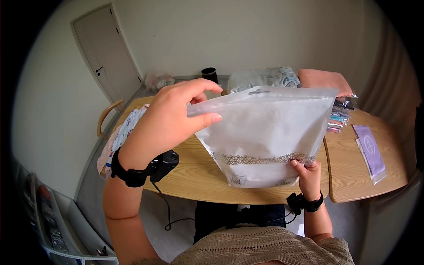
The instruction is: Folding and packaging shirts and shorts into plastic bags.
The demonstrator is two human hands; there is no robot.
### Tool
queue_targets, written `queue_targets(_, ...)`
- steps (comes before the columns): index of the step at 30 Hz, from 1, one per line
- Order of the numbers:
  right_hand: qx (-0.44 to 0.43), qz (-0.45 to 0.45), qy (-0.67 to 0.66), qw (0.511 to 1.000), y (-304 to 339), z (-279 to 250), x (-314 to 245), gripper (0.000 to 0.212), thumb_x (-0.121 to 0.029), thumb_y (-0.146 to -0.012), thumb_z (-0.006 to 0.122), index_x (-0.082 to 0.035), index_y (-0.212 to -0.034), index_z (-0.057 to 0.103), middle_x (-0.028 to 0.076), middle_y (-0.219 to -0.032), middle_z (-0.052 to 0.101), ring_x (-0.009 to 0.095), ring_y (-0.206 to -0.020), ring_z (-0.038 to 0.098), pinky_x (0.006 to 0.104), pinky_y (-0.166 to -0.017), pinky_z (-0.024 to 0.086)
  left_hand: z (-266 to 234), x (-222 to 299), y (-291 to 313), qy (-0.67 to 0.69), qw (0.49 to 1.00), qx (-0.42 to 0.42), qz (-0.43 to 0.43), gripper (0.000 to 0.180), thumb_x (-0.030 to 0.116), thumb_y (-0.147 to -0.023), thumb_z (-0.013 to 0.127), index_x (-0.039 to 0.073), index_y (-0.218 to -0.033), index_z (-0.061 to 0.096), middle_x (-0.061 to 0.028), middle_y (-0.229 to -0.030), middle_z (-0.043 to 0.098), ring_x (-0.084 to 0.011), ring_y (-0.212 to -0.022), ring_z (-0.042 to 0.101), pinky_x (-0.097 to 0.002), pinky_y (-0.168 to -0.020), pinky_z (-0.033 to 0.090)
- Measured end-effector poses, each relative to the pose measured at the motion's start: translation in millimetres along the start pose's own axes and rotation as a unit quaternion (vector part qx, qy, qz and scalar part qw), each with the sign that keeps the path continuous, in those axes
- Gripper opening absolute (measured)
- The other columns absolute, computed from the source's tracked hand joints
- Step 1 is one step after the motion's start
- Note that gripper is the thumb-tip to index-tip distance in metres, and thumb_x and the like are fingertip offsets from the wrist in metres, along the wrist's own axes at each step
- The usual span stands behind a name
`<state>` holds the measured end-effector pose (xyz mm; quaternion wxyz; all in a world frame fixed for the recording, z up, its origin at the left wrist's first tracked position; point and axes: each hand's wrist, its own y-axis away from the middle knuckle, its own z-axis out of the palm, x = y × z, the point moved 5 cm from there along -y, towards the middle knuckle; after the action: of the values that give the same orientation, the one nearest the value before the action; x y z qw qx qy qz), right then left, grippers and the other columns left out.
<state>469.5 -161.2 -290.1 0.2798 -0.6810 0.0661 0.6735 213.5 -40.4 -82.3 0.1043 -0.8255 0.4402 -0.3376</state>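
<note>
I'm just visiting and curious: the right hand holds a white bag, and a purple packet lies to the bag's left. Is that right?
Not quite: the purple packet lies right of the white bag, as the head view shows. The right hand does hold that bag.

A wooden table [196, 172], split by a seam, carries patterned cloth [128, 126] along its left edge, bagged denim [265, 78] and pink fabric [324, 81] toward its far edge, stacked packets [338, 118] near the seam, and a purple packet [371, 150] by its right edge.
</note>
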Motion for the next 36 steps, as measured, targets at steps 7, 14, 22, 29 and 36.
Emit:
queue_targets(7, -0.009, -0.01, 0.017, 1.0, 1, 1, -4, 0.011, -0.008, -0.082, 0.07, 0.002, -0.088, 0.068, -0.003, -0.075, 0.065, 0.004, -0.07, 0.054, 0.0211, -0.064, 0.045, 3, 5, -6, -0.025, 0.998, -0.017, 0.058, 0.019, 0.008, -0.073, 0.071, -0.003, -0.081, 0.058, -0.0071, -0.075, 0.052, -0.0188, -0.07, 0.049, -0.0295, -0.065, 0.042)
queue_targets(14, -0.01, -0.013, 0.032, 0.999, 3, 2, -5, 0.013, -0.008, -0.082, 0.07, 0.002, -0.09, 0.068, -0.003, -0.077, 0.066, 0.004, -0.071, 0.055, 0.0216, -0.065, 0.045, 3, 10, -7, -0.091, 0.995, -0.007, 0.05, 0.021, 0.009, -0.073, 0.071, -0.004, -0.081, 0.057, -0.0086, -0.077, 0.054, -0.0212, -0.07, 0.05, -0.0304, -0.065, 0.043)
queue_targets(22, -0.023, -0.014, 0.018, 0.999, 3, 7, -7, 0.013, -0.008, -0.082, 0.07, 0.002, -0.091, 0.069, -0.001, -0.079, 0.067, 0.005, -0.073, 0.056, 0.0215, -0.067, 0.046, 9, 21, -15, -0.083, 0.993, -0.014, 0.078, 0.021, 0.014, -0.076, 0.068, -0.003, -0.083, 0.058, -0.0103, -0.078, 0.055, -0.0241, -0.071, 0.052, -0.0321, -0.065, 0.043)
queue_targets(29, -0.028, -0.022, 0.039, 0.999, 3, 9, -6, 0.013, -0.008, -0.082, 0.07, 0.001, -0.09, 0.069, -0.002, -0.078, 0.066, 0.005, -0.073, 0.055, 0.0217, -0.067, 0.045, 12, 22, -15, -0.078, 0.995, 0.004, 0.068, 0.019, 0.013, -0.077, 0.067, -0.002, -0.085, 0.059, -0.0109, -0.081, 0.057, -0.0234, -0.075, 0.055, -0.0324, -0.069, 0.045)
queue_targets(36, -0.033, -0.027, 0.021, 0.999, 2, 12, -6, 0.012, -0.008, -0.082, 0.07, 0.001, -0.089, 0.068, -0.002, -0.077, 0.066, 0.004, -0.072, 0.055, 0.0211, -0.065, 0.045, 16, 32, -21, -0.07, 0.996, -0.02, 0.059, 0.018, 0.012, -0.076, 0.067, -0.003, -0.085, 0.06, -0.0106, -0.08, 0.059, -0.0244, -0.076, 0.057, -0.0329, -0.072, 0.046)
